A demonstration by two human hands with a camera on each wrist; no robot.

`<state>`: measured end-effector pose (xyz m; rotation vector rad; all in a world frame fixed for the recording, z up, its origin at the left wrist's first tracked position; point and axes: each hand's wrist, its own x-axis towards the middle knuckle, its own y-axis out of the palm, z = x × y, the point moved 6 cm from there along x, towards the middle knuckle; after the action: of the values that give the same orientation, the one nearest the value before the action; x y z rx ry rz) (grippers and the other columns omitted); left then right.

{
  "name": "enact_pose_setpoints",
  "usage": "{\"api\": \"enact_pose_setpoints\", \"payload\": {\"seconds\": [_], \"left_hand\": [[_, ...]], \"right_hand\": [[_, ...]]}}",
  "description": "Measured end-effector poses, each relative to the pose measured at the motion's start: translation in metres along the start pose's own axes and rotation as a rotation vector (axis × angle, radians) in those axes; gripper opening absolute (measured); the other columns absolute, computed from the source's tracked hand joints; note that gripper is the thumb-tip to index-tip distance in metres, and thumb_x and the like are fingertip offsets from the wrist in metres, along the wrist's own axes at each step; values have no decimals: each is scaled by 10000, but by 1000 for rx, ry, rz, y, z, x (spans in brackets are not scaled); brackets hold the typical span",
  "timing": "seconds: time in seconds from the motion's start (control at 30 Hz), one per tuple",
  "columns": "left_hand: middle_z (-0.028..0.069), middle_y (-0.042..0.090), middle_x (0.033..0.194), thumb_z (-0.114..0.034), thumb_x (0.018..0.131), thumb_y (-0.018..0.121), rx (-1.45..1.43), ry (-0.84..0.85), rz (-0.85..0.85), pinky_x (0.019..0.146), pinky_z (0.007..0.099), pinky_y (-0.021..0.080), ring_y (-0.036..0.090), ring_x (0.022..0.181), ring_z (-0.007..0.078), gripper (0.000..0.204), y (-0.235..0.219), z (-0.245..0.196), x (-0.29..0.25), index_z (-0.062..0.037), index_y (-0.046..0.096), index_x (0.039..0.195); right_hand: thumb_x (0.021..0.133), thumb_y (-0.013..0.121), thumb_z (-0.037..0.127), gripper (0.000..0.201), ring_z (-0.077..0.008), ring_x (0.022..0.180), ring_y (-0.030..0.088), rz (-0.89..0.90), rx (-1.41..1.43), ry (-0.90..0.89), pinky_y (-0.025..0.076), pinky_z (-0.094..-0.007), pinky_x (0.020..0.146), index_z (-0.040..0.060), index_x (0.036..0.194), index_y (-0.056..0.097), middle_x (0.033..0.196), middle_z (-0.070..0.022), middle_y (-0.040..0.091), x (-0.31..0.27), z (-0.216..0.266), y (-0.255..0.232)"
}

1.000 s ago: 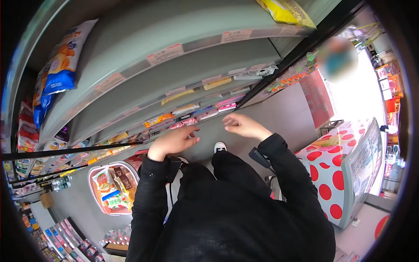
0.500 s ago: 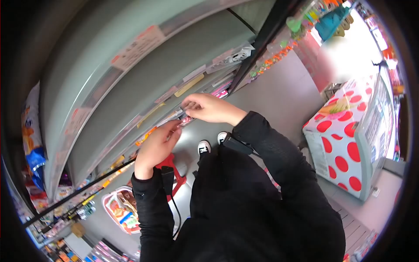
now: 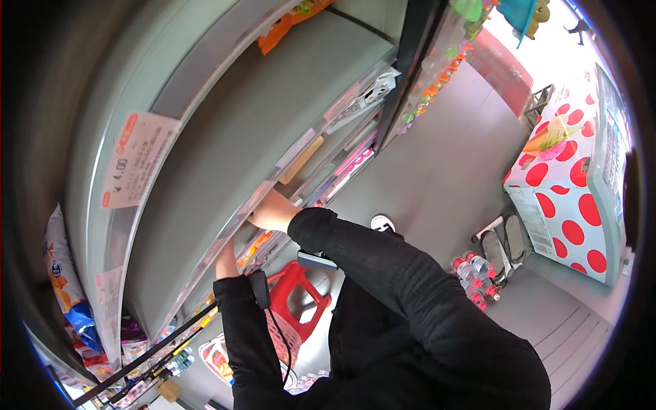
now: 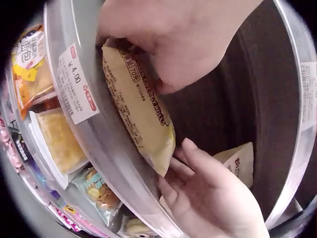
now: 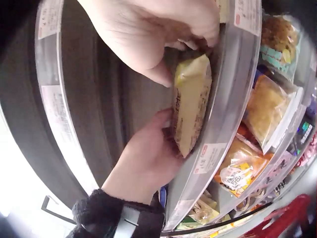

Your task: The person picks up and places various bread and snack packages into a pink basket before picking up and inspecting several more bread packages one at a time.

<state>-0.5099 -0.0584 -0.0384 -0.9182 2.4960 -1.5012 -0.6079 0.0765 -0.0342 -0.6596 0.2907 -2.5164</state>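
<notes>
Both of my hands reach into a shelf. A pale yellow snack packet (image 4: 138,106) printed "ENERGY ROLLS" stands on edge behind the shelf's clear front lip. My left hand (image 4: 176,42) holds one end, its fingers curled over the packet and its thumb along the side. At the other end, my right hand (image 4: 218,198) touches the tip with its fingertips, thumb raised beside it. The right wrist view has the right hand (image 5: 158,34) above the packet (image 5: 192,101) and the left hand (image 5: 146,156) below. An upper shelf hides most of both hands in the head view.
Another pale packet (image 4: 240,163) lies deeper on the shelf. Bagged breads (image 5: 270,106) fill a lower shelf beyond the clear lip. A red-handled basket (image 3: 290,301) stands on the floor by my legs. Bottles (image 3: 475,273) and a red-dotted freezer (image 3: 570,205) are to the right.
Both hands, held in front of the shelves one second ago, have moved forward and left into a shelf and reached the packet. The head view has shifted closer to the shelves.
</notes>
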Motion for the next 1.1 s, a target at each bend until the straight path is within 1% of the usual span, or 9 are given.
{"api": "enact_pose_setpoints", "payload": {"seconds": [0.2,0.37,0.4,0.43,0.53,0.57,0.67,1.0,1.1], "left_hand": [[90,572,921,-132,788,531,-218,-91,13,754,324,406,526,850,202,194,-1,26,-9,5,566,920],[68,557,921,-142,808,515,-387,-229,-32,757,297,399,507,850,165,218,-5,46,-20,16,547,954],[63,554,921,-144,812,512,-422,-261,-49,757,292,397,503,850,158,222,-6,48,-22,19,543,961],[39,537,850,-122,820,504,-231,-196,-6,682,263,409,476,784,107,177,-25,0,-27,28,556,898],[80,537,988,-150,843,484,-813,-516,-27,744,268,410,498,840,130,296,-38,-43,-64,46,494,1065],[107,525,1021,-157,851,473,-799,-580,-25,781,261,391,487,895,147,343,-40,-41,-82,69,442,1108],[160,485,1120,-140,851,477,-720,-591,-75,869,258,350,464,1013,178,427,-57,-37,-131,86,350,1191],[153,517,1063,-141,832,496,-476,-848,-371,782,252,406,515,904,156,416,-161,30,-286,71,385,1171],[173,440,1185,-156,850,464,-544,-1066,-390,901,273,330,424,1085,195,438,-187,60,-330,65,349,1210]], "right_hand": [[719,524,213,240,-290,900,522,132,-39,240,410,-358,804,75,901,598,937,-127,574,12,5,-7],[642,584,147,205,-313,869,522,91,57,-2,398,-363,791,16,799,576,851,-160,573,8,15,-7],[623,577,113,192,-311,873,516,161,207,150,392,-375,797,4,780,562,832,-147,571,6,25,-17],[638,582,123,215,-312,884,510,132,235,173,390,-375,798,2,814,554,848,-153,565,1,32,-24],[720,597,152,377,-293,942,503,121,195,191,384,-335,836,2,1049,491,1015,-189,509,-26,50,-31],[749,595,196,453,-268,1004,477,368,311,409,370,-323,862,-5,1122,433,1099,-194,468,-37,49,-23],[799,562,218,518,-213,1136,386,518,428,495,317,-305,925,-16,1206,344,1198,-173,418,-73,60,-5],[764,567,281,586,-324,1114,386,1041,418,315,309,-348,933,-32,1203,338,1168,-235,410,-166,147,127],[724,591,272,603,-340,1058,412,1149,332,203,332,-364,900,-43,1182,355,1086,-248,448,-189,178,178]]}}
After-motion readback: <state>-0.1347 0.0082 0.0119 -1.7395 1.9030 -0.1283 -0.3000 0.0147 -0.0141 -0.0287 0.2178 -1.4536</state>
